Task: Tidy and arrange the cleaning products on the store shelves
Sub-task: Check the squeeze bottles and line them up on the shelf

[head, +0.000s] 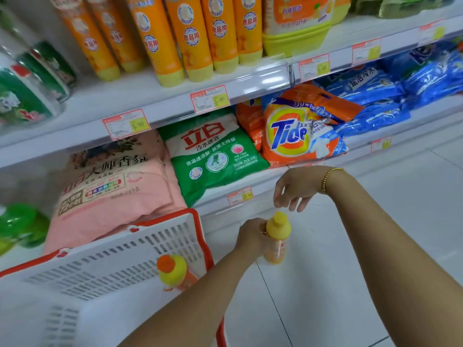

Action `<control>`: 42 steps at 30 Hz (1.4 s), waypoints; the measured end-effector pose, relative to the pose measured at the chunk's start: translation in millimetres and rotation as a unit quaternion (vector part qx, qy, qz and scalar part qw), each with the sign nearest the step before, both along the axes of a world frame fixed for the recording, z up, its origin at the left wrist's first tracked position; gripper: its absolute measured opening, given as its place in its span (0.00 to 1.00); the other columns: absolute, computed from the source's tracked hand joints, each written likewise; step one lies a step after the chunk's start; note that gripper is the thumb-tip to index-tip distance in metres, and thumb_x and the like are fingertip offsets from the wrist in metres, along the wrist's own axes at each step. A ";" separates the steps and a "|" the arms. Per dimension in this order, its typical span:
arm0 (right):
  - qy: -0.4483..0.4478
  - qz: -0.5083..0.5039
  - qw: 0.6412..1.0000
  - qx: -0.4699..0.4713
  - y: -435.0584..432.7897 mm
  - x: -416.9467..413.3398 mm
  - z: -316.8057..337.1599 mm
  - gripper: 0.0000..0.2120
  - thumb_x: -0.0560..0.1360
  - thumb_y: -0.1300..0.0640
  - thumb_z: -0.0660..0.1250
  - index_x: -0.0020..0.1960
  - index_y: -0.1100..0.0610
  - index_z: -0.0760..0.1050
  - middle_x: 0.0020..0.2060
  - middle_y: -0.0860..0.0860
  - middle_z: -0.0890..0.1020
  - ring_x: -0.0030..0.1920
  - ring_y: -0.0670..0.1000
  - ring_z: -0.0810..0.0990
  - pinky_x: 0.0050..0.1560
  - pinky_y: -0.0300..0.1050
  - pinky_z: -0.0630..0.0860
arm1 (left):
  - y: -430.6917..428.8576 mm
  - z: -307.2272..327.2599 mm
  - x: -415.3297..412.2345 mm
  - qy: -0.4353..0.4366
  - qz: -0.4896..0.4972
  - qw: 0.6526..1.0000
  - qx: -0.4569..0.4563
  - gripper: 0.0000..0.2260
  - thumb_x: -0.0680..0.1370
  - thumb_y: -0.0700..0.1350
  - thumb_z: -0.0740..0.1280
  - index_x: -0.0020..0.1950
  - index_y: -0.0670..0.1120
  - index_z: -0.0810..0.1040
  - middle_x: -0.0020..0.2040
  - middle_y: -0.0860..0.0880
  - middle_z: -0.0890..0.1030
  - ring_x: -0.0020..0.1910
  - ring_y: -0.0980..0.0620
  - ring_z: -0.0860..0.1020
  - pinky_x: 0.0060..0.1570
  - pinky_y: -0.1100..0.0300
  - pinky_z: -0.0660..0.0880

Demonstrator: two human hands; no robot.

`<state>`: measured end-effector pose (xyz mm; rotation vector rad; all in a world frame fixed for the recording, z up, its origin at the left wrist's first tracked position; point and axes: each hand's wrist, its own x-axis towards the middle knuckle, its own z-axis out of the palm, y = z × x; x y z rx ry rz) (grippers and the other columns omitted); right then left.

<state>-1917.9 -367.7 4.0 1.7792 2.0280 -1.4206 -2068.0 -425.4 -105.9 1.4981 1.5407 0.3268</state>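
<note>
We seem to be unloading the basket (112, 261): our left hand (250, 236) grips a bottle (276, 249), our right hand (298, 187) hovers spread above its cap (278, 219). Next probably a lift to the shelf (263, 80).

Orange bottles (198, 41) crowd the upper shelf (150, 96); its front strip seems free.

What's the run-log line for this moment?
left hand: grips orange bottle | right hand: hovers above its yellow cap, holding nothing | basket: second bottle inside | shelving: not yet done
</note>
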 end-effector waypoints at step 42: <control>0.475 -0.156 0.701 0.509 65.7 -214.6 92.5 0.16 0.73 0.44 0.65 0.59 0.47 0.77 0.55 0.39 0.80 0.57 0.39 0.77 0.57 0.39 0.74 | 149.8 274.4 -216.2 -0.055 0.263 0.817 0.510 0.17 0.70 0.36 0.75 0.54 0.46 0.75 0.48 0.52 0.79 0.47 0.52 0.77 0.38 0.71 0.67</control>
